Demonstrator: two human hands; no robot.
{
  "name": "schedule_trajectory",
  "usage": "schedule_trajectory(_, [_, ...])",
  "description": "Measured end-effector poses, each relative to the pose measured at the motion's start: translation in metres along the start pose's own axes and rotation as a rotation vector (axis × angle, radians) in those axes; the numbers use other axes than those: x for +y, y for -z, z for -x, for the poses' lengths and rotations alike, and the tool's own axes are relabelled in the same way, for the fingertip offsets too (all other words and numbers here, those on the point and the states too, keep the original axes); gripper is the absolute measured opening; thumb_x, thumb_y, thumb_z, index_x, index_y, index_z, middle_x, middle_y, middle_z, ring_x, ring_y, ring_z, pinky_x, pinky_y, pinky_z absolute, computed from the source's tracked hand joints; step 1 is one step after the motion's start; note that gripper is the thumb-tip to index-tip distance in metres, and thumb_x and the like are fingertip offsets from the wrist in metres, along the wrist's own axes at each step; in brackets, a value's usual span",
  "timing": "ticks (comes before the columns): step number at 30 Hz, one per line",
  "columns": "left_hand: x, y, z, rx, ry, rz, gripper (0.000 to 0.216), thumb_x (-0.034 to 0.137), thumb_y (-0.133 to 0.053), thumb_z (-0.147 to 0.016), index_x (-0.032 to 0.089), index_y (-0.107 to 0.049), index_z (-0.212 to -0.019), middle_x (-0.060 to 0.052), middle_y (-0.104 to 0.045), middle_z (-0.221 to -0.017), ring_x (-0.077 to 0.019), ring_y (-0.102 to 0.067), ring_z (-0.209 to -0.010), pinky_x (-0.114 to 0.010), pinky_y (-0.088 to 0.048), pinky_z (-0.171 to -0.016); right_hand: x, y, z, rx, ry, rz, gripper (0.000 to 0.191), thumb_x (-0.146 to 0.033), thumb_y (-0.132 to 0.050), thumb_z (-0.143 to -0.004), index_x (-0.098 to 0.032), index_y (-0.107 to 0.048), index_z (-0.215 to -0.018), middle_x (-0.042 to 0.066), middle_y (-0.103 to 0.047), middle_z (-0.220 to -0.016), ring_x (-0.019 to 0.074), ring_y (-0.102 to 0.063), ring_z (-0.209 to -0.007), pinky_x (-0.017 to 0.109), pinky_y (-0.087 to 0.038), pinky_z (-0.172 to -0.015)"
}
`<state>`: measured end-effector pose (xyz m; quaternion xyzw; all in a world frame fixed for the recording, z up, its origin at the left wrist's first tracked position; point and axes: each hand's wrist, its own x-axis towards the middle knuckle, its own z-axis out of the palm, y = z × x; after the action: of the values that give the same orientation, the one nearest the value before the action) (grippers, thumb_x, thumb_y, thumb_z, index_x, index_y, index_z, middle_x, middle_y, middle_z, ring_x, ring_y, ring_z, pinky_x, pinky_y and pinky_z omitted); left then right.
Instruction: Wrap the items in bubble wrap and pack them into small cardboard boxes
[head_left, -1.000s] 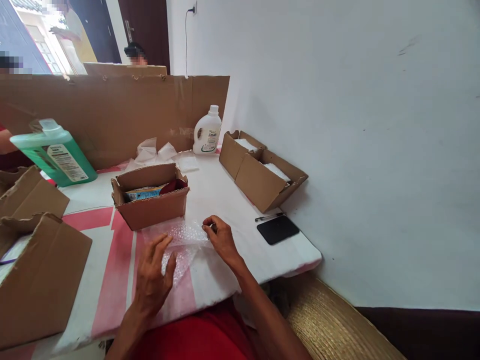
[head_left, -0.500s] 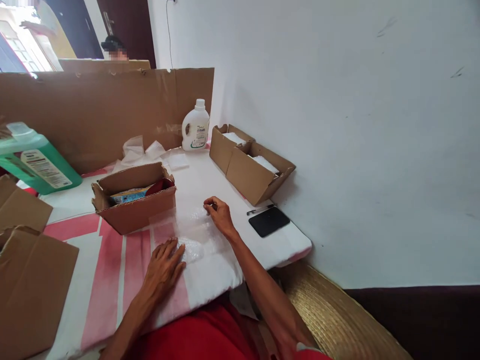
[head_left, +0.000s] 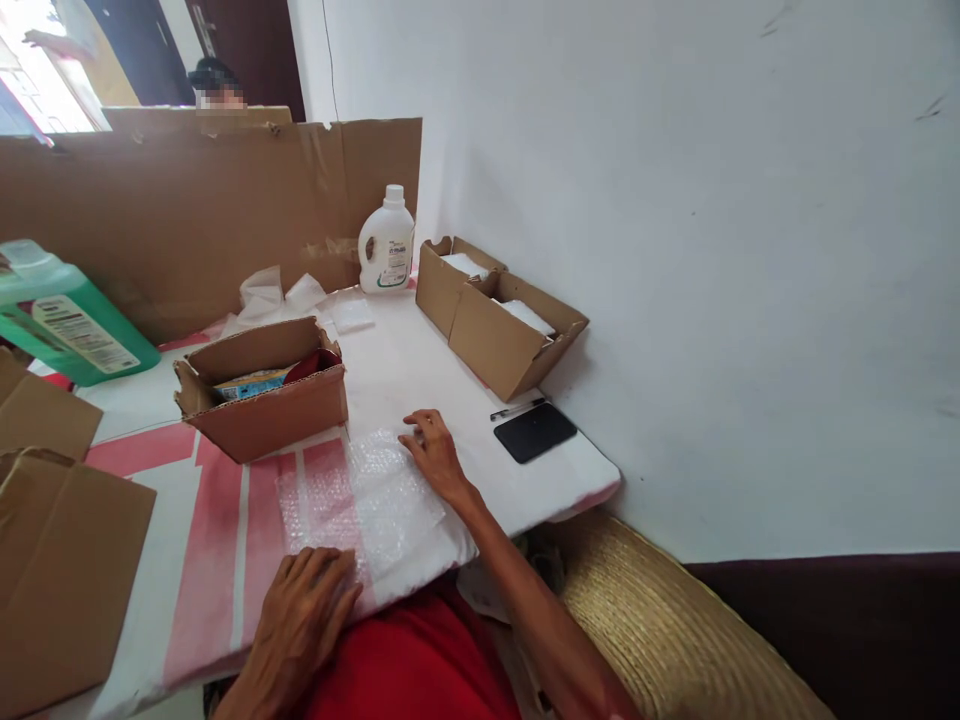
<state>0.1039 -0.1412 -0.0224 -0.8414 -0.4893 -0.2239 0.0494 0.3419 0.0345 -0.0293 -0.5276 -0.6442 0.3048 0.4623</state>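
Observation:
A clear sheet of bubble wrap (head_left: 375, 500) lies spread over the table's front part, the red-and-white cloth showing through it. My left hand (head_left: 307, 605) rests at its near left corner, palm down, fingers stretched with a slight bend. Over the sheet's far right edge is my right hand (head_left: 435, 450), its fingers loosely bent and apart, nothing visible between them. Just beyond the sheet stands an open cardboard box (head_left: 277, 425) with packets (head_left: 255, 383) inside.
Two cardboard boxes (head_left: 495, 350) holding white packs stand against the wall. A black phone-like slab (head_left: 534, 432) and a pen (head_left: 517, 409) lie at right. A white jug (head_left: 390, 245), a green bottle (head_left: 82, 320) and a cardboard partition (head_left: 210, 210) stand behind. Another person sits beyond.
The bubble wrap, bunched near my left hand before, now lies flat and wider. My left hand has moved down towards the table edge; my right fingers have gone from a pinch to apart.

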Motion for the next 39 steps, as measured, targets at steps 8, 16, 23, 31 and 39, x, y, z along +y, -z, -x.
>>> schedule_trajectory(8, [-0.037,-0.053,-0.038,0.075,0.284,-0.106,0.056,0.028,-0.041,-0.096,0.014,-0.044,-0.150,-0.020,-0.055,-0.146,-0.0359,-0.046,-0.140,-0.059,-0.038,-0.113,-0.061,-0.077,0.076,-0.295,0.446,0.256,0.073,-0.056,-0.056,-0.097,-0.010,-0.040,-0.152,0.017,-0.046,-0.155,0.0285,-0.040,-0.144,0.044,-0.033,-0.121])
schedule_trajectory(16, [-0.054,-0.078,-0.033,-0.026,0.284,-0.202,0.068,0.035,-0.037,-0.095,0.001,-0.034,-0.153,-0.027,-0.038,-0.158,-0.0374,-0.033,-0.150,-0.060,-0.025,-0.121,-0.021,-0.086,0.042,-0.476,0.418,0.536,0.068,-0.061,-0.046,-0.101,-0.020,-0.039,-0.155,0.013,-0.037,-0.162,0.0283,-0.028,-0.153,0.050,-0.024,-0.124])
schedule_trajectory(23, [-0.051,-0.060,-0.030,-0.025,0.246,-0.209,0.084,0.060,-0.040,-0.096,0.002,-0.027,-0.156,-0.030,-0.039,-0.156,-0.0413,-0.036,-0.148,-0.062,-0.030,-0.117,0.013,-0.021,0.027,-0.447,0.196,0.679,0.078,-0.066,-0.043,-0.099,-0.019,-0.030,-0.160,0.012,-0.020,-0.168,0.0322,-0.013,-0.157,0.055,-0.014,-0.126])
schedule_trajectory(31, [-0.058,-0.029,0.017,-0.005,0.302,-0.261,0.085,0.060,-0.041,-0.096,0.010,-0.018,-0.160,-0.026,-0.038,-0.159,-0.0425,-0.035,-0.148,-0.063,-0.030,-0.116,0.011,-0.001,0.058,-0.410,0.171,0.685,0.079,-0.061,-0.052,-0.098,-0.018,-0.031,-0.160,0.018,-0.018,-0.168,0.0349,-0.014,-0.156,0.057,-0.019,-0.124])
schedule_trajectory(39, [-0.042,0.019,0.065,-0.163,-0.104,-0.140,0.082,0.052,-0.061,-0.088,0.020,-0.032,-0.158,-0.012,-0.048,-0.156,-0.0292,-0.043,-0.145,-0.042,-0.035,-0.117,0.014,0.056,0.117,-0.664,0.489,0.567,0.094,-0.072,-0.059,-0.088,-0.020,-0.028,-0.161,0.015,-0.029,-0.165,0.0323,-0.021,-0.155,0.055,-0.021,-0.125])
